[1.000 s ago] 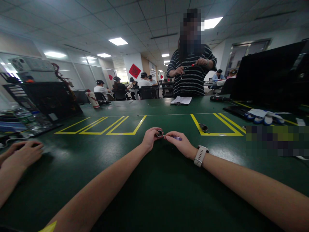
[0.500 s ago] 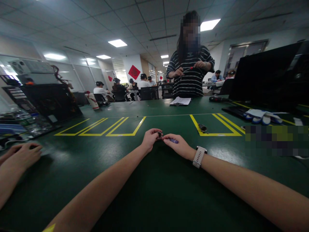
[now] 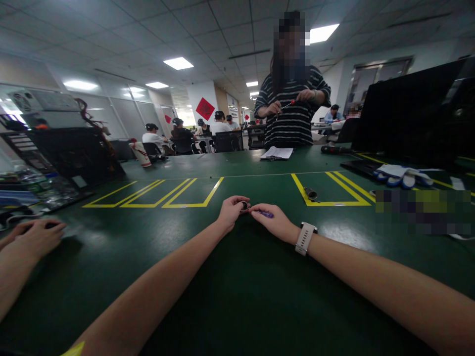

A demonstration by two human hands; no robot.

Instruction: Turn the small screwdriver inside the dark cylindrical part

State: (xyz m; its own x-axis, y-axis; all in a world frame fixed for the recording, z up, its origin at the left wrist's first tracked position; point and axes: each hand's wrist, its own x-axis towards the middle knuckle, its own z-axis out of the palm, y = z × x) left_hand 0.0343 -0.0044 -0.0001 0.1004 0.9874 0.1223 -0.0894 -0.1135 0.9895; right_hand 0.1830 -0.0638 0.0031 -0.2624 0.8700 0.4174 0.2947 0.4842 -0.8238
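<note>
Near the middle of the green table (image 3: pixel 178 232), my left hand (image 3: pixel 232 213) is closed around a small dark round part (image 3: pixel 244 205) with a ring-like rim. Close against it on the right, my right hand (image 3: pixel 272 222) pinches a small tool with a purple handle (image 3: pixel 265 214). The tool's tip is at the part, too small to make out. A similar dark metal part (image 3: pixel 310 193) lies inside the right yellow tape outline, beyond my right hand.
Another person's hands (image 3: pixel 37 237) are at the left edge. Across the table a person in a striped top (image 3: pixel 289 118) holds a red screwdriver above a clipboard (image 3: pixel 277 153). White-blue gloves (image 3: pixel 403 176) lie at right, near a black monitor (image 3: pixel 411 113).
The view has shifted very slightly. Both my hands keep their hold and place.
</note>
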